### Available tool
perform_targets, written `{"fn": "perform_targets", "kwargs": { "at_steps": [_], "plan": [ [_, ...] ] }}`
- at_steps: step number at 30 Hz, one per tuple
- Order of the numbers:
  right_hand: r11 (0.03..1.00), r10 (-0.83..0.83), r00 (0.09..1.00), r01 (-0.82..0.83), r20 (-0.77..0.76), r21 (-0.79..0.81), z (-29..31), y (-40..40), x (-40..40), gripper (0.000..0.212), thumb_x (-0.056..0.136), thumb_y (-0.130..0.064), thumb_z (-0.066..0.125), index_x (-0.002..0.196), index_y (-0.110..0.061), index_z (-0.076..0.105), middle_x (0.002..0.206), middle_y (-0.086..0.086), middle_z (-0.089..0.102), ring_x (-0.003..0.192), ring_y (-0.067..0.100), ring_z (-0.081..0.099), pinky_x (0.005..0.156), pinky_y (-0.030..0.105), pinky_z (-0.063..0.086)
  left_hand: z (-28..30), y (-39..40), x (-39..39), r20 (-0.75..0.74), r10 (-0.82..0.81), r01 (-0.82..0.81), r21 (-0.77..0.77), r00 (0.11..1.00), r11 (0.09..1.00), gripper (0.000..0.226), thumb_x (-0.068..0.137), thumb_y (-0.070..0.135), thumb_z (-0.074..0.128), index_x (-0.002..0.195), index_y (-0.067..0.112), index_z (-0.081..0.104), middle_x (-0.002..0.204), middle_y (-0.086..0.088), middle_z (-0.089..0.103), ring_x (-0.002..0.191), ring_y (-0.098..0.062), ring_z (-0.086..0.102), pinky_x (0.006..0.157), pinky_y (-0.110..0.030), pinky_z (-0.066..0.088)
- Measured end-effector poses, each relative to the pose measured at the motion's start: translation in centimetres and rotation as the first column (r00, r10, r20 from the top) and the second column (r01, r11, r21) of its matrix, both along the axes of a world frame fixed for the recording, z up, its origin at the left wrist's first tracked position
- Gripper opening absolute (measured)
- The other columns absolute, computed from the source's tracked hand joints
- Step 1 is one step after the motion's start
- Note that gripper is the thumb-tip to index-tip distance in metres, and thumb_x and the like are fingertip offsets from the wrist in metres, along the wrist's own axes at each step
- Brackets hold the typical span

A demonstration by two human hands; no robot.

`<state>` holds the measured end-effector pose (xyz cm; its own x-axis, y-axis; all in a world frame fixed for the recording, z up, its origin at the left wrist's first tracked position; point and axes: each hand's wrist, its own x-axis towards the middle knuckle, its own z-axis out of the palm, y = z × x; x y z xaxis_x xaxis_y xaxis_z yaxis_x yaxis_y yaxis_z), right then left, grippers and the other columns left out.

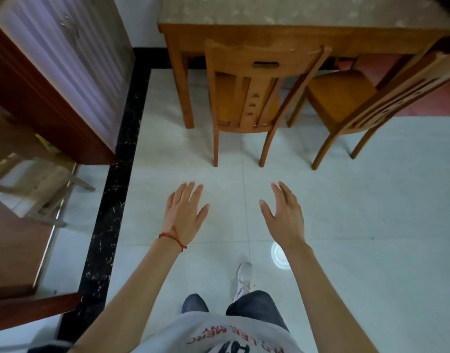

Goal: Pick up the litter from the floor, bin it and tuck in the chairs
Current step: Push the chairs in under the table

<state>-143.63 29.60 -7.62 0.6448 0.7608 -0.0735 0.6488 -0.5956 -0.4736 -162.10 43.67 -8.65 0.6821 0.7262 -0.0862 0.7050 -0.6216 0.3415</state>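
Observation:
Two wooden chairs stand at a wooden table (290,34) with a patterned top. The left chair (257,70) has its back toward me and its seat partly under the table. The right chair (366,98) stands turned at an angle, its seat out from under the table. My left hand (184,212), with a red cord on the wrist, and my right hand (285,215) are stretched out over the pale tiled floor short of the left chair, fingers apart, holding nothing. I see no litter on the floor here.
A dark wooden door frame (48,103) and a black marble threshold strip (109,200) run along the left. A bright round light reflection (278,256) shows on the tiles beside my right forearm. My shoe (244,278) is below my hands.

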Motion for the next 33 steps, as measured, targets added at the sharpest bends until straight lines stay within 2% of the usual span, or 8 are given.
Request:
{"fn": "perform_targets", "kwargs": {
  "at_steps": [7, 13, 17, 24, 30, 32, 33],
  "plan": [
    [0.999, 0.038, 0.999, -0.039, 0.031, 0.008, 1.3, 2.1, 9.5, 0.053, 0.093, -0.042, 0.041, 0.138, -0.016, 0.031, 0.150, 0.007, 0.029, 0.137, 0.023, 0.026, 0.109, 0.040, 0.027, 1.4, 1.3, 9.2, 0.014, 0.044, -0.044, 0.013, 0.999, 0.999, 0.053, 0.093, 0.039, 0.039, 0.139, 0.014, 0.029, 0.149, -0.011, 0.030, 0.140, -0.027, 0.020, 0.113, -0.042, 0.019],
    [1.000, 0.007, 1.000, -0.008, 0.030, 0.025, 2.1, 5.2, 15.3, 0.053, 0.092, -0.044, 0.041, 0.138, -0.020, 0.031, 0.150, 0.004, 0.029, 0.138, 0.022, 0.026, 0.110, 0.040, 0.026, 2.9, 3.6, 15.4, 0.047, 0.057, -0.058, 0.027, 0.997, 0.998, 0.053, 0.093, 0.038, 0.040, 0.138, 0.012, 0.032, 0.148, -0.013, 0.032, 0.139, -0.029, 0.022, 0.113, -0.041, 0.019],
    [0.998, -0.003, 1.000, 0.002, 0.026, 0.059, 2.3, 8.2, 18.7, 0.052, 0.092, -0.044, 0.042, 0.137, -0.019, 0.032, 0.149, 0.005, 0.031, 0.137, 0.023, 0.028, 0.109, 0.041, 0.028, 3.6, 6.7, 19.2, 0.077, 0.048, -0.051, 0.039, 0.996, 0.998, 0.050, 0.093, 0.035, 0.043, 0.136, 0.010, 0.035, 0.148, -0.013, 0.033, 0.139, -0.030, 0.023, 0.112, -0.041, 0.021],
    [0.995, -0.015, 0.999, 0.011, 0.038, 0.098, 3.0, 15.8, 24.4, 0.053, 0.092, -0.043, 0.044, 0.137, -0.017, 0.034, 0.146, 0.006, 0.036, 0.133, 0.025, 0.035, 0.106, 0.043, 0.033, 4.3, 14.2, 26.3, 0.098, 0.042, -0.043, 0.007, 0.994, 0.999, 0.054, 0.093, 0.037, 0.040, 0.140, 0.012, 0.028, 0.151, -0.011, 0.027, 0.141, -0.028, 0.019, 0.114, -0.041, 0.019],
    [0.985, -0.067, 0.997, 0.071, -0.030, 0.159, 4.0, 21.2, 28.8, 0.052, 0.091, -0.046, 0.042, 0.136, -0.018, 0.036, 0.143, 0.005, 0.041, 0.130, 0.024, 0.039, 0.103, 0.043, 0.037, 5.2, 20.1, 31.1, 0.223, 0.126, -0.097, -0.138, 0.967, 0.986, 0.054, 0.093, 0.036, 0.042, 0.139, 0.010, 0.030, 0.149, -0.012, 0.030, 0.139, -0.027, 0.021, 0.114, -0.040, 0.020],
    [0.977, -0.107, 0.990, 0.121, -0.087, 0.177, 4.3, 22.6, 30.3, 0.053, 0.090, -0.049, 0.041, 0.134, -0.020, 0.039, 0.138, 0.004, 0.047, 0.123, 0.022, 0.046, 0.097, 0.042, 0.044, 5.6, 21.6, 32.6, 0.289, 0.223, -0.150, -0.253, 0.931, 0.956, 0.052, 0.093, 0.034, 0.044, 0.138, 0.009, 0.033, 0.147, -0.013, 0.034, 0.137, -0.026, 0.026, 0.111, -0.035, 0.022],
    [0.972, -0.122, 0.985, 0.144, -0.123, 0.187, 4.4, 23.1, 30.8, 0.052, 0.089, -0.050, 0.041, 0.132, -0.021, 0.041, 0.134, 0.002, 0.050, 0.117, 0.018, 0.050, 0.090, 0.037, 0.049, 5.8, 22.1, 33.2, 0.315, 0.283, -0.182, -0.313, 0.906, 0.932, 0.052, 0.093, 0.034, 0.044, 0.137, 0.010, 0.034, 0.145, -0.013, 0.037, 0.134, -0.025, 0.030, 0.107, -0.030, 0.023]
  ]
}}
